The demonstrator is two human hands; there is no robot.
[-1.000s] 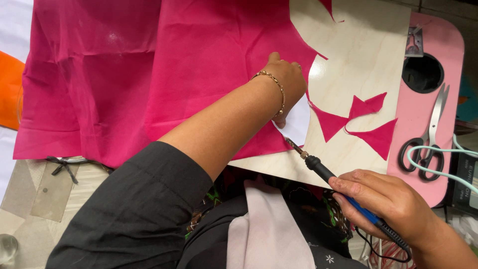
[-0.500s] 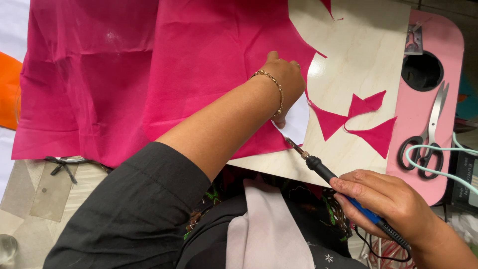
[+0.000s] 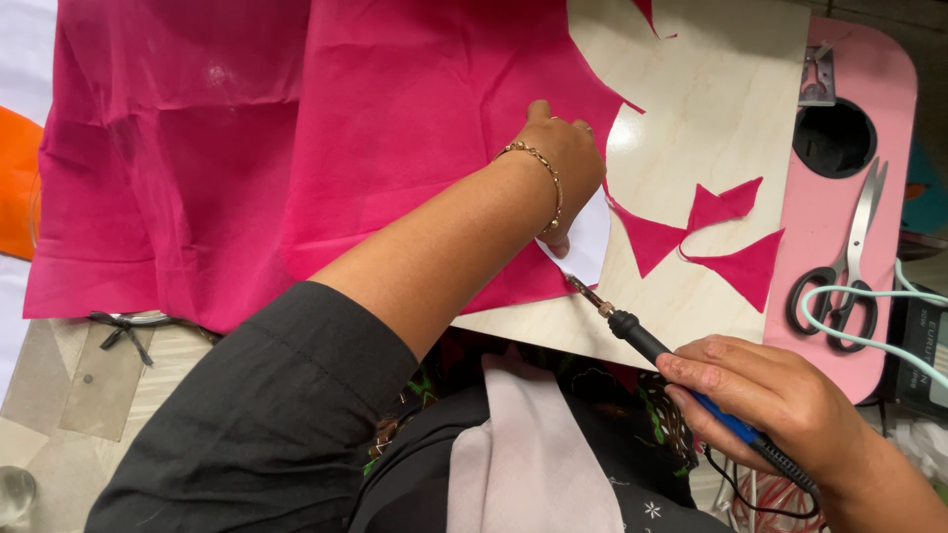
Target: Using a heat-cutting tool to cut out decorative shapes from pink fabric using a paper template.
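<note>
The left hand [image 3: 561,163] reaches from the near left across the middle of the scene, forearm bare below a dark sleeve, a gold bracelet [image 3: 538,173] at the wrist. The hand lies palm down on the pink fabric [image 3: 296,138], its fingers flat and close together, pressing the cloth and a small white paper piece [image 3: 591,245] against the wooden board [image 3: 711,109]; they grip nothing.

The right hand [image 3: 765,400] sits at the near right, its fingers curled tightly round the blue and black handle of a soldering-iron style hot tool [image 3: 652,345], held like a pen. The tool slants up to the left, and its metal tip meets the cut edge of the fabric just near of the left hand, beside the white paper.

The fabric covers the far left and middle, its right edge cut in a curve on the board. Two loose pink triangular offcuts [image 3: 726,237] lie on the bare wood to the right of the left hand. Right of the board stands a pink bench [image 3: 869,99] with a round black hole [image 3: 834,138] and a small metal clip [image 3: 818,74] at its far end. Black-handled scissors [image 3: 844,276] lie on it, a pale green cord [image 3: 869,326] looping across their handles. An orange patch [image 3: 18,183] shows at the far left edge.
</note>
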